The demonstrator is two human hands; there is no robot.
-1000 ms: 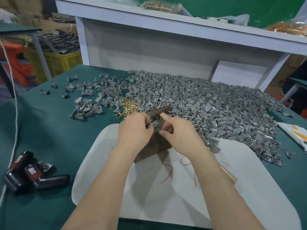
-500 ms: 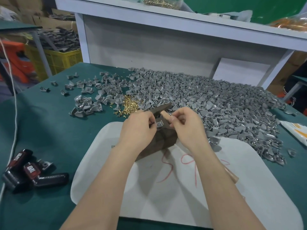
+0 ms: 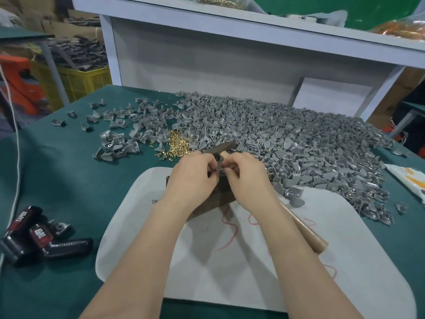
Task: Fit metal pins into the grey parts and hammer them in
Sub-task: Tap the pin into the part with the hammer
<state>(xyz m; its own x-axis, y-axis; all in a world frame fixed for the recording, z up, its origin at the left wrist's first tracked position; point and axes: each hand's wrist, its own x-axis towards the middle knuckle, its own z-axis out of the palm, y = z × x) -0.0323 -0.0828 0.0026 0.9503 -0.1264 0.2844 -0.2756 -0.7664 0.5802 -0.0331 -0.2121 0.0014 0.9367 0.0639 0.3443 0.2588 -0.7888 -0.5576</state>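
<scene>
In the head view, the fitting step is, by the look of it, being carried out. Both hands are being held together over a dark block (image 3: 224,196) standing on the white board (image 3: 253,272). A small grey part (image 3: 219,172) is being pinched between the curled fingers of the left hand (image 3: 195,178), just above the block. It is mostly hidden, and whether a pin is already seated in it cannot be told.

The hammer (image 3: 220,147) is being gripped by the right hand (image 3: 249,180) close under its head. The fingers are curled round the wooden handle, whose free end is jutting out past the forearm over the board. The right fingertips are being pressed toward the same part.

The loose brass pins (image 3: 177,147) are lying on the green table (image 3: 57,169) just left of the hands, at the edge of the heap of grey parts (image 3: 299,143) behind and to the right. Two tape dispensers (image 3: 34,236) are lying well apart at the near left.

For the next move, the part is probably being readied for the block: it would need to be rested flat with the pin upright. The left fingers would have to be kept clear and the grip slid down the handle before a blow is struck.
</scene>
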